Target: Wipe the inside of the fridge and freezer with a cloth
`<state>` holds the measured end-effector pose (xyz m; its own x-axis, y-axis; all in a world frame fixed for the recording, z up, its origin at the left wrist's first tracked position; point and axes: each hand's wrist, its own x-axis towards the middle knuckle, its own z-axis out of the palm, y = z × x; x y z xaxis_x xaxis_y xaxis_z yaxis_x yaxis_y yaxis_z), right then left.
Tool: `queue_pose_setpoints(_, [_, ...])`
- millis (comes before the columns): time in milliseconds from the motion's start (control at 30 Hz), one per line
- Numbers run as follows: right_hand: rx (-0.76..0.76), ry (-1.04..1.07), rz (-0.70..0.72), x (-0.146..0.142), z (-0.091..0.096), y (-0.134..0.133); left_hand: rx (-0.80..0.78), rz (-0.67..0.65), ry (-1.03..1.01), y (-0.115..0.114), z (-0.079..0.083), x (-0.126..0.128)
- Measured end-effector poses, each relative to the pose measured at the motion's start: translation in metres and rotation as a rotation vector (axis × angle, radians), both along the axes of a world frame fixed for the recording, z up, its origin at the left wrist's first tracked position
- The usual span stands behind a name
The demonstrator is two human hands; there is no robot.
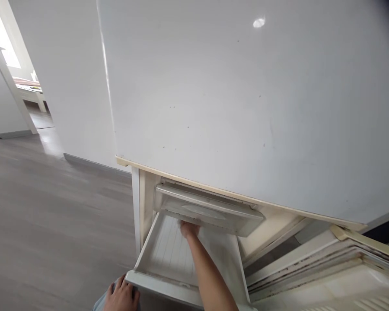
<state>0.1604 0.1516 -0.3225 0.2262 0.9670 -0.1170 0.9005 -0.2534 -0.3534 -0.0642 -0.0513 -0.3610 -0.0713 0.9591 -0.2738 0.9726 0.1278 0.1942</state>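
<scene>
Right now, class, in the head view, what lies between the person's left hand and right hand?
The head view shows the ribbed floor and front rim of a white plastic refrigerator drawer between the left hand and right hand.

A bare right forearm (210, 272) is seen at about five o'clock, narrowing to a right hand (189, 229) near the centre of the view. A bare left hand (121, 296) is seen at about seven o'clock. Beside it, pale blue fabric (99, 303), apparently denim, is worn at the lower edge.
</scene>
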Motion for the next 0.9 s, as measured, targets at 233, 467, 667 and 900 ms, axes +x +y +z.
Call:
queue_pose_setpoints(233, [-0.231, -0.004, 0.323, -0.061, 0.007, -0.009, 0.003, -0.007, -0.013, 0.002, -0.004, 0.011])
queue_pose_setpoints(467, [-0.276, 0.001, 0.399, -0.011, 0.012, -0.014, 0.03, 0.019, -0.003, -0.003, 0.001, 0.008])
queue_pose_setpoints(667, [-0.28, -0.06, 0.294, 0.06, 0.006, -0.029, 0.036, 0.021, 0.02, -0.006, 0.003, -0.002])
queue_pose_setpoints(900, [-0.275, -0.173, 0.033, 0.116, 0.001, -0.06, 0.017, 0.01, 0.026, -0.004, -0.001, -0.007])
